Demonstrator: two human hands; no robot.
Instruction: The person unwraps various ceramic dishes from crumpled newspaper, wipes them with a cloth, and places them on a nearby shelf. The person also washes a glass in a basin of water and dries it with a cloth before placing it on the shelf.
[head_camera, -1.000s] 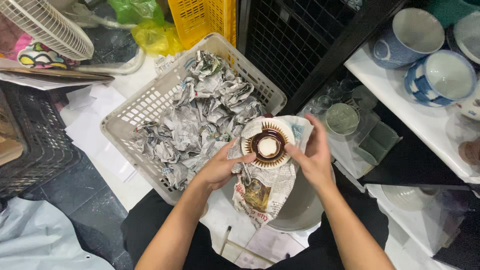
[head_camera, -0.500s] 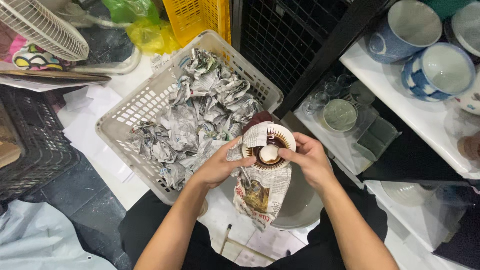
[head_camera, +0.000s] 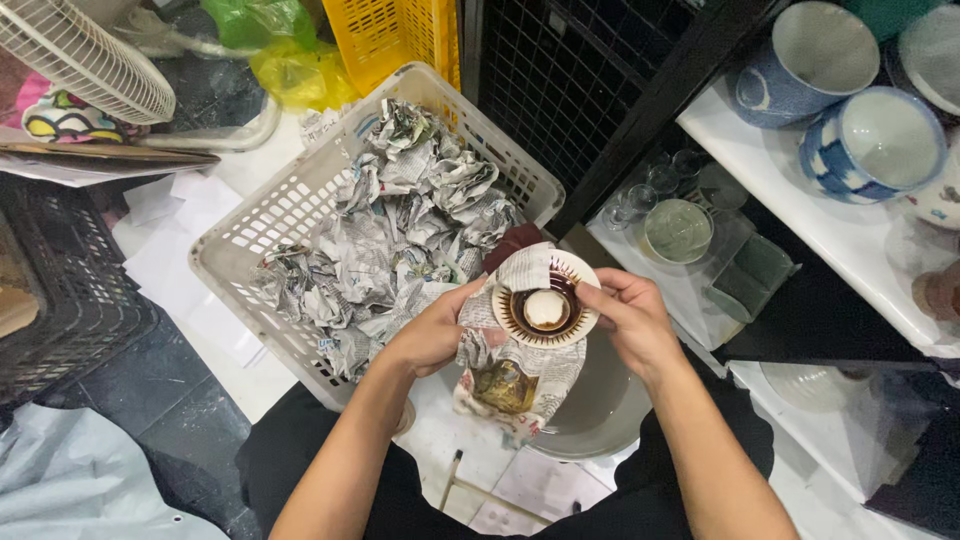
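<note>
While both hands grip it, a small brown-and-white saucer (head_camera: 546, 309) sits between them: the left hand (head_camera: 437, 333) pinches its rim and the newspaper wrapping (head_camera: 518, 372) hanging below, the right hand (head_camera: 634, 320) clasps the opposite edge. Beyond the left hand stands a white basket (head_camera: 262, 222) of crumpled newspaper (head_camera: 400, 225); beyond the right, blue-and-white bowls (head_camera: 872, 140) on a shelf.

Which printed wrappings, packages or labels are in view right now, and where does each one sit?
Newspaper sheet: crumpled grey print with a colour picture, hanging under the small brown-ringed dish that the left hand and right hand hold.
Newspaper wads: grey crumpled balls filling the white plastic basket, left of the hands.
Plastic bags: green and yellow, top left.
No signs or screens in view.
</note>
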